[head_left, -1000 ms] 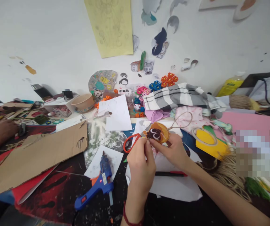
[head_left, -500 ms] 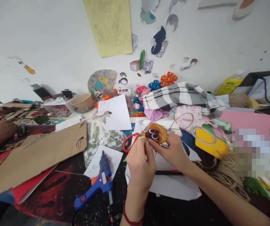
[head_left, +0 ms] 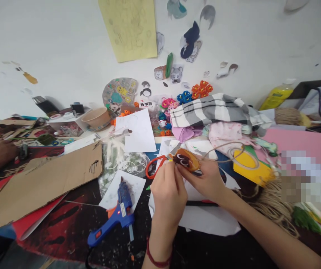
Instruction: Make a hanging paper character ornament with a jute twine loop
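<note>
A brown-and-orange cartoon face piece (head_left: 183, 160) with big white eyes is held up before me. My right hand (head_left: 209, 179) grips its right side, thumb along the lower edge. My left hand (head_left: 168, 190), a red cord on its wrist, has its fingers pinched together at the piece's lower left edge; whatever is between the fingertips is hidden. From behind the piece a thin twine (head_left: 227, 161) loops out to the right. Orange-red scissor-like handles (head_left: 155, 168) lie just left of my left hand. White paper sheets (head_left: 209, 220) lie under both hands.
A blue glue gun (head_left: 118, 215), its light lit, rests on paper at left. Cardboard (head_left: 51, 183) covers the left side. Coiled twine (head_left: 275, 205) and yellow card (head_left: 251, 168) lie at right. Another person's hand (head_left: 0, 155) is at far left.
The twine loop has swung lower and farther right. Both hands keep their hold at the cartoon face piece, which has tilted slightly. The view has shifted a little.
</note>
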A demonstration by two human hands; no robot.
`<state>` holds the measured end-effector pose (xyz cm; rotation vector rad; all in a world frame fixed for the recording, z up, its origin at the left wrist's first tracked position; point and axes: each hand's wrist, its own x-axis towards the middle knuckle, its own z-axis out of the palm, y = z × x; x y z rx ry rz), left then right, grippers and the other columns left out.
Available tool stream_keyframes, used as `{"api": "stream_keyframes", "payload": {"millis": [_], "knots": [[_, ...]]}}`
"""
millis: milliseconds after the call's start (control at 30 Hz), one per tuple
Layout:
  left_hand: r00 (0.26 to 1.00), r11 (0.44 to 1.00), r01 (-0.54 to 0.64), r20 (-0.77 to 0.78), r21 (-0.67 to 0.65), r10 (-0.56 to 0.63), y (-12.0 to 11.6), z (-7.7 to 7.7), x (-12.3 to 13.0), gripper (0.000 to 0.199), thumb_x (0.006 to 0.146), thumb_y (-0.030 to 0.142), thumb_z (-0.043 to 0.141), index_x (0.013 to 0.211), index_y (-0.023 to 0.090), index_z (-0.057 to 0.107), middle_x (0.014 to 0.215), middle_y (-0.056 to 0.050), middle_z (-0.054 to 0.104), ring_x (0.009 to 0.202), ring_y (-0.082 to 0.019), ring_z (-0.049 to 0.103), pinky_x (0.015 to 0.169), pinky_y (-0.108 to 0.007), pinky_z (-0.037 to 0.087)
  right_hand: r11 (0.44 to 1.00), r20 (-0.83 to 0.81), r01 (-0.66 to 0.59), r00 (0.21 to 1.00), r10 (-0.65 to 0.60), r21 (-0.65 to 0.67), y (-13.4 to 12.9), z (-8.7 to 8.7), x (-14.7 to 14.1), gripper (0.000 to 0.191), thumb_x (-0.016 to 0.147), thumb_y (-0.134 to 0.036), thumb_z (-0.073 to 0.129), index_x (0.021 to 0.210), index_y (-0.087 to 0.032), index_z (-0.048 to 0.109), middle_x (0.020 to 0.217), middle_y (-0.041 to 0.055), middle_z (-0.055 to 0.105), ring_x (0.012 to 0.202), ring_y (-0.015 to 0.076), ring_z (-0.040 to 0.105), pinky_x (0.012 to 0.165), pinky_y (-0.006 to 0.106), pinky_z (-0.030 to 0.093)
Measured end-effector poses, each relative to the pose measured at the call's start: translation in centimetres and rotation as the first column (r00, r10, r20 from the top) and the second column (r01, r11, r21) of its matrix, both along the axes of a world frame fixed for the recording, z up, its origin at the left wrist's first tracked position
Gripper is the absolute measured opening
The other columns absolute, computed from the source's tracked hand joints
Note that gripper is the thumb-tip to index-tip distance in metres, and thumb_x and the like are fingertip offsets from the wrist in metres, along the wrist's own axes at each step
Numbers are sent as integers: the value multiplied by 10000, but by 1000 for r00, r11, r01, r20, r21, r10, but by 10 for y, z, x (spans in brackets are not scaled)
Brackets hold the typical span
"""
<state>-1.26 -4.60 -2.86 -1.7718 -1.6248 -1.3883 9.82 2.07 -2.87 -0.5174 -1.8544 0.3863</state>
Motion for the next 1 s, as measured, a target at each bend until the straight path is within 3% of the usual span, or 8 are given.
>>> {"api": "stream_keyframes", "payload": {"millis": [267, 433, 733, 1000], "knots": [[999, 999, -44, -6, 15, 44, 0, -2, 2, 129, 936, 65, 489, 894, 170, 552, 729, -31, 630, 632, -149, 581, 594, -251, 414, 997, 27, -34, 999, 32, 68, -1, 3, 1, 250, 908, -158, 639, 1139, -237, 696, 882, 25, 768, 800, 175, 745, 693, 273, 616], [999, 999, -35, 26, 14, 35, -2, -1, 2, 130, 930, 59, 499, 989, 141, 581, 773, -48, 660, 621, -138, 587, 584, -244, 422, 999, 77, 5, 997, -8, 42, -2, 4, 2, 175, 918, -193, 630, 1062, -245, 717, 862, 25, 767, 775, 190, 746, 661, 291, 609], [995, 1000, -5, 105, 12, 4, -6, 0, 3, 153, 920, 54, 507, 1004, 141, 602, 740, -42, 662, 658, -145, 649, 596, -234, 450, 991, 127, -39, 992, 23, 127, -4, -1, 5, 333, 919, -127, 619, 1214, -279, 644, 992, 20, 763, 873, 182, 744, 727, 275, 607], [971, 999, 38, 236, -28, -30, -9, 3, 3, 115, 926, 93, 510, 931, 175, 590, 689, 5, 625, 566, -114, 599, 563, -223, 448, 998, 130, 35, 991, -40, 44, -7, 1, 6, 214, 910, -163, 636, 1095, -261, 680, 982, 32, 780, 856, 194, 756, 754, 308, 628]]}}
